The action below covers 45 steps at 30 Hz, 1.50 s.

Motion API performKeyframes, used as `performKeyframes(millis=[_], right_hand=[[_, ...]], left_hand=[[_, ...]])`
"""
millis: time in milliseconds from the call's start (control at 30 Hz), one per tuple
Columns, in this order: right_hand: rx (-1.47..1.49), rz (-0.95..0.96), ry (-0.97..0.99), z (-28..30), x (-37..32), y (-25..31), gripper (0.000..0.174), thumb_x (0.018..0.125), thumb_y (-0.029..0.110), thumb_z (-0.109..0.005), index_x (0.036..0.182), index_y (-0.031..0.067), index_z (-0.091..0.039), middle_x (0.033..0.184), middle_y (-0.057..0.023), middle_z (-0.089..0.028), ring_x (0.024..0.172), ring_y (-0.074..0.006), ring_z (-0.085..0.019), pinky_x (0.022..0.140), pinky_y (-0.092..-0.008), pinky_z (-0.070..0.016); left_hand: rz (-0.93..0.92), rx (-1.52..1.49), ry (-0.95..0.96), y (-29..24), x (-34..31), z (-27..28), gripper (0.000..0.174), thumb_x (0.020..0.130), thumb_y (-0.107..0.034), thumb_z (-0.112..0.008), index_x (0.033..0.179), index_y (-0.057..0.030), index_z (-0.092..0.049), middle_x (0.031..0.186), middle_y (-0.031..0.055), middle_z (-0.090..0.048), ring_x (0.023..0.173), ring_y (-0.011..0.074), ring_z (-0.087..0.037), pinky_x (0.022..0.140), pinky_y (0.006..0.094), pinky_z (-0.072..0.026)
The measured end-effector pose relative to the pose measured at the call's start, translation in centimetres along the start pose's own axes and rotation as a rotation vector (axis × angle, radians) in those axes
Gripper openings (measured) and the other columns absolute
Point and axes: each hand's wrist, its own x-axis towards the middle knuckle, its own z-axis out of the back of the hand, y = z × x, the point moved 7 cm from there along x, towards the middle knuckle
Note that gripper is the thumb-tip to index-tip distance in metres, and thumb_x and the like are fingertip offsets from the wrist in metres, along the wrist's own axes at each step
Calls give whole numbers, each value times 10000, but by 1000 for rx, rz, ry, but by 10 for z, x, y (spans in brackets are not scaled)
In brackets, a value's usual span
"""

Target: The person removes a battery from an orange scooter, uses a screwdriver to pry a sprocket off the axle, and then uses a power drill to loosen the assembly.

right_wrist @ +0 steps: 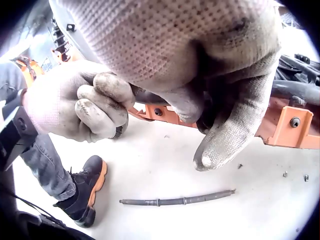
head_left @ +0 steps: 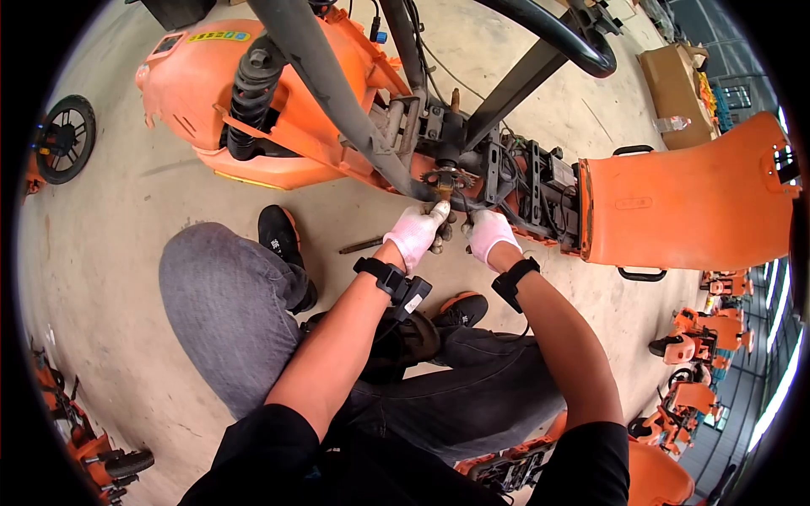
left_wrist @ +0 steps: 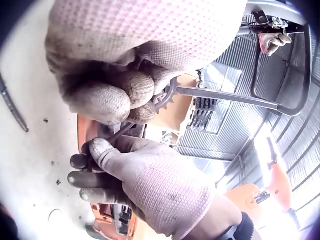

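Observation:
My gloved left hand (head_left: 413, 234) is at the underside of the orange vehicle's frame, thumb against a rusty part (head_left: 445, 193) below a toothed sprocket (head_left: 456, 177). Its fingers curl close beside the sprocket (left_wrist: 172, 95) in the left wrist view; their inner side is hidden. Just to the right, my gloved right hand (head_left: 491, 234) pinches a thin black cable (left_wrist: 122, 131) between thumb and forefinger, its other fingers bent loosely. The right wrist view shows the left hand (right_wrist: 80, 102) with curled fingers beside the right hand (right_wrist: 175, 50); the right palm hides the pinch.
A dark rod (right_wrist: 175, 201) lies on the floor below the hands, near a shoe (right_wrist: 90, 185). Dark frame tubes (head_left: 337, 93) cross above the work. An orange panel (head_left: 675, 202) extends right, and a cardboard box (head_left: 675, 93) stands behind. More orange vehicles are around.

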Motion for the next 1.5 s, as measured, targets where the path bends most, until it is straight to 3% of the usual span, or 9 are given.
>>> performKeyframes(millis=[100, 667, 733, 767, 800, 900, 1033, 1100, 1500], right_hand=[[-28, -11, -30, 3, 0, 1, 277, 872, 228, -624, 1019, 0, -678, 1021, -235, -672, 1004, -394, -630, 875, -457, -508], [137, 87, -101, 26, -2, -17, 257, 891, 206, -593, 1025, -2, -662, 944, -255, -661, 966, -422, -616, 860, -486, -485], [178, 94, -29, 28, -11, -11, 253, 902, 189, -578, 1028, -17, -654, 892, -238, -672, 860, -388, -657, 792, -457, -520], [328, 44, 83, 26, -18, -13, 255, 930, 190, -553, 1022, -30, -644, 819, -183, -687, 710, -279, -687, 665, -382, -542], [325, 46, 86, 43, -32, 1, 255, 930, 190, -553, 1022, -30, -644, 819, -183, -687, 710, -279, -687, 665, -382, -542], [497, 98, 382, 50, -57, 24, 305, 984, 242, -505, 974, -42, -614, 708, -78, -668, 517, -107, -584, 472, -248, -455], [664, 79, 414, 62, -62, 21, 293, 980, 225, -483, 967, -35, -617, 667, -60, -634, 481, -78, -465, 458, -237, -384], [641, 72, 440, 69, -65, 22, 297, 980, 226, -481, 968, -38, -617, 665, -63, -631, 480, -79, -466, 454, -239, -378], [594, 90, 471, 66, -62, 34, 304, 962, 227, -487, 933, -40, -630, 660, -62, -619, 494, -85, -464, 456, -251, -374]], left_hand=[[-10, -47, -9, 0, 2, 1, 304, 992, -336, -552, 889, -63, -638, 671, -1, -567, 497, 87, -474, 448, 252, -418], [-36, -122, 77, -2, -1, 3, 322, 1009, -350, -519, 929, -60, -633, 688, -8, -535, 525, 86, -469, 484, 248, -433], [-28, -138, 80, 0, 0, 4, 321, 1009, -347, -520, 926, -58, -634, 688, -8, -535, 525, 88, -468, 483, 251, -432], [-39, -134, 76, 1, 2, 5, 321, 1008, -344, -521, 916, -58, -632, 689, -6, -537, 530, 89, -471, 484, 251, -429], [-51, -134, 69, 1, 3, 6, 320, 1008, -341, -523, 906, -57, -631, 690, -4, -539, 535, 91, -474, 484, 252, -427], [-42, -59, 43, -4, -2, 4, 321, 1007, -337, -520, 886, -59, -625, 683, 0, -547, 548, 96, -486, 489, 260, -426], [-54, -18, -2, -2, -1, 4, 319, 1005, -335, -517, 874, -62, -618, 674, 4, -556, 561, 100, -498, 493, 267, -427], [-56, 20, 19, -2, 0, 4, 367, 999, -388, -533, 980, -38, -638, 762, 3, -610, 585, 80, -506, 495, 246, -418], [-72, 55, -18, -5, 0, 3, 309, 998, -346, -540, 936, -53, -614, 747, 4, -610, 586, 88, -520, 481, 246, -428]])
